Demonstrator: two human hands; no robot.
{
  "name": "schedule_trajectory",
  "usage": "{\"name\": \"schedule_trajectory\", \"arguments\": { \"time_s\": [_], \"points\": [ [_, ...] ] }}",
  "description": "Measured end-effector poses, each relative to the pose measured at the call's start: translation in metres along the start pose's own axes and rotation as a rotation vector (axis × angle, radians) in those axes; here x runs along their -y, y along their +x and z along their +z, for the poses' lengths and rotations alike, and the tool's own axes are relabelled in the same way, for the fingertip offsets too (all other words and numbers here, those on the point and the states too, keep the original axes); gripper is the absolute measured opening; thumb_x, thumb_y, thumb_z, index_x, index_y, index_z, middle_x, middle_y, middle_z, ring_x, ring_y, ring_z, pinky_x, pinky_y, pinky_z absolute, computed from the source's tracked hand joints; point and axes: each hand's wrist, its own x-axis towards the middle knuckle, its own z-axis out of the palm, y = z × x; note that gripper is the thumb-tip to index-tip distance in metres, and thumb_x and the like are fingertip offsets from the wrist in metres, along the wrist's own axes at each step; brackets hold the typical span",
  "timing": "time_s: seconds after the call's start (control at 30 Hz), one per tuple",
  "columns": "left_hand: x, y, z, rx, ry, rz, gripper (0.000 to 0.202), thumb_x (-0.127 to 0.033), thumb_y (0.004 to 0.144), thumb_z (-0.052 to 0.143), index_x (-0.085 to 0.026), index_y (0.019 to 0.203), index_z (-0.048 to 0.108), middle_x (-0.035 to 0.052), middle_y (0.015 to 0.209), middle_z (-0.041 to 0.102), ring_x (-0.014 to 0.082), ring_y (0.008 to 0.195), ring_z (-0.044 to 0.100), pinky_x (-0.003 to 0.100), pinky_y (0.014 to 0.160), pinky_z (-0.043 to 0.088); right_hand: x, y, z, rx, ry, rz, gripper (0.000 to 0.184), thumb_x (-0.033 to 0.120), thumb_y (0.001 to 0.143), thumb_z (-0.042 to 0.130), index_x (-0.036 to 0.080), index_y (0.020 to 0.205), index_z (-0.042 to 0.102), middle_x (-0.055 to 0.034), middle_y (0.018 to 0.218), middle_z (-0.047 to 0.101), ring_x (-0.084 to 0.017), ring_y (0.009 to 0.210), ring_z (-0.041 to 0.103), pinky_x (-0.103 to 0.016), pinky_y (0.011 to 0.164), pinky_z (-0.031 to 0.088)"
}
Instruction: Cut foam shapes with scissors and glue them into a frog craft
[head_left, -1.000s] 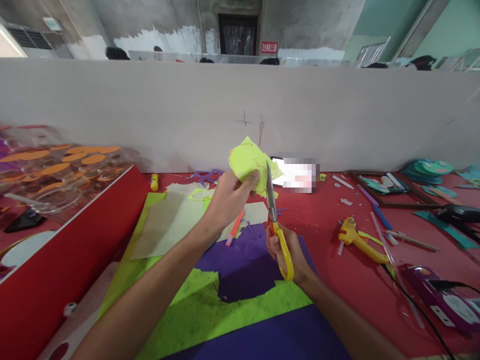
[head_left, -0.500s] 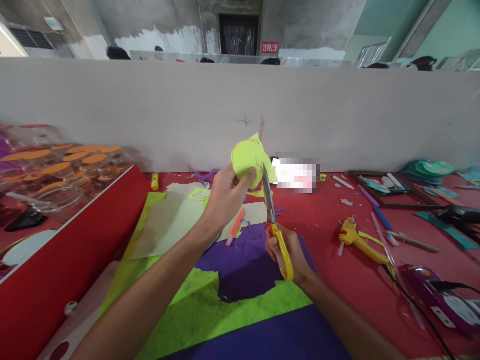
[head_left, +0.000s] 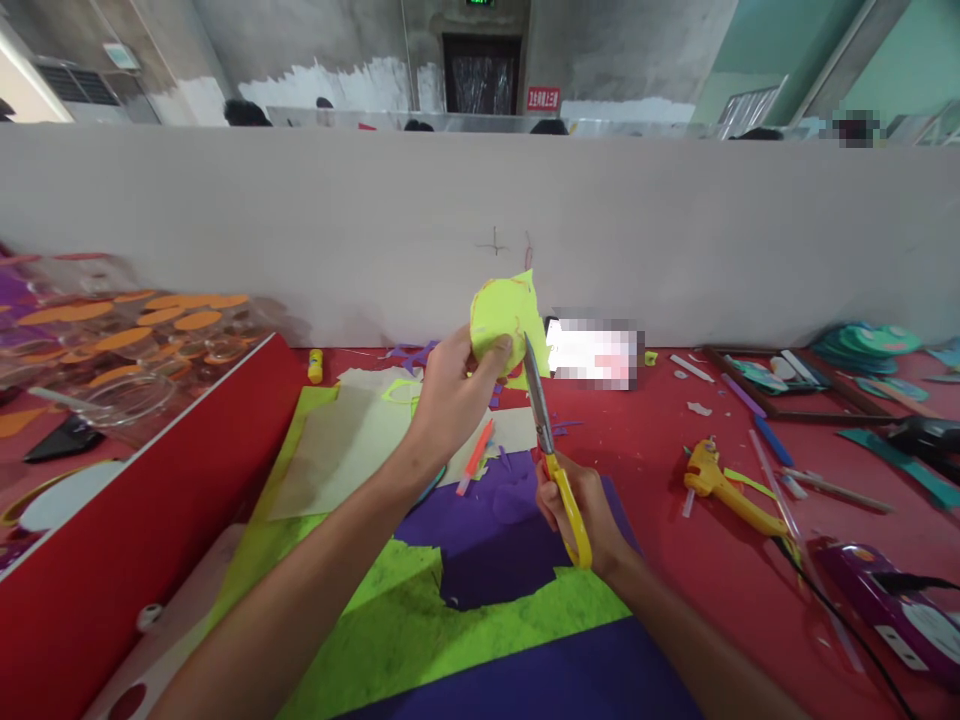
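Observation:
My left hand (head_left: 457, 395) pinches a bright yellow-green piece of paper (head_left: 501, 308), thumb in front, held up above the table. The piece has a rounded left edge with an orange line drawn along it, and a pointed offcut at its right. Yellow-handled scissors (head_left: 571, 515) are gripped in my right hand (head_left: 581, 500), their blades pointing up. The blade tips meet the paper just right of my left thumb. Below lie purple sheets (head_left: 480, 540), a green sheet (head_left: 360, 620) and a cream sheet (head_left: 322, 450). An orange marker (head_left: 475, 455) rests between my arms.
A yellow glue gun (head_left: 731, 490) with its cord lies at right, near a purple power strip (head_left: 889, 605). A dark frame (head_left: 810, 405) sits behind. At left, a red divider (head_left: 150, 480) borders clear cups with orange discs (head_left: 199, 320). A white partition (head_left: 300, 220) stands behind the table.
The whole view has shifted slightly. The yellow-green paper has turned a little, its pointed offcut now standing more upright beside the rounded part. Both hands keep their holds.

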Motion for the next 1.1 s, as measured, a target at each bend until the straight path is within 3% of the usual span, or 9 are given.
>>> {"name": "schedule_trajectory", "arguments": {
  "time_s": [0.3,0.63,1.1],
  "points": [
    [-0.0039,0.0011,-0.0045,0.014,-0.051,0.002,0.021,-0.031,0.097,0.054,-0.019,0.080,0.056,-0.0002,0.074,0.057,0.0114,0.068,0.056,0.025,0.063,0.044,-0.0028,-0.0006,-0.0010,-0.001,-0.043,-0.002,0.059,0.081,0.089,0.044,0.023,0.075,0.045,0.0057,0.052,0.043,-0.010,0.044,0.036,-0.024,0.043,0.026],
    [-0.0048,0.0003,-0.0060,-0.041,0.038,0.009,0.017,-0.033,0.097,0.055,-0.019,0.088,0.059,0.0007,0.079,0.059,0.0123,0.069,0.056,0.025,0.061,0.042,-0.0087,-0.0010,-0.0015,0.004,-0.064,-0.003,0.056,0.077,0.091,0.046,0.024,0.073,0.045,0.0061,0.050,0.041,-0.010,0.043,0.035,-0.024,0.042,0.026],
    [-0.0094,0.0008,-0.0092,-0.055,0.068,0.010,0.017,-0.030,0.096,0.056,-0.019,0.084,0.057,0.0000,0.073,0.056,0.0118,0.066,0.053,0.026,0.056,0.037,-0.0084,0.0018,-0.0016,0.003,-0.120,0.007,0.053,0.073,0.089,0.052,0.024,0.071,0.045,0.0056,0.052,0.041,-0.011,0.044,0.037,-0.024,0.043,0.026]
  ]
}}
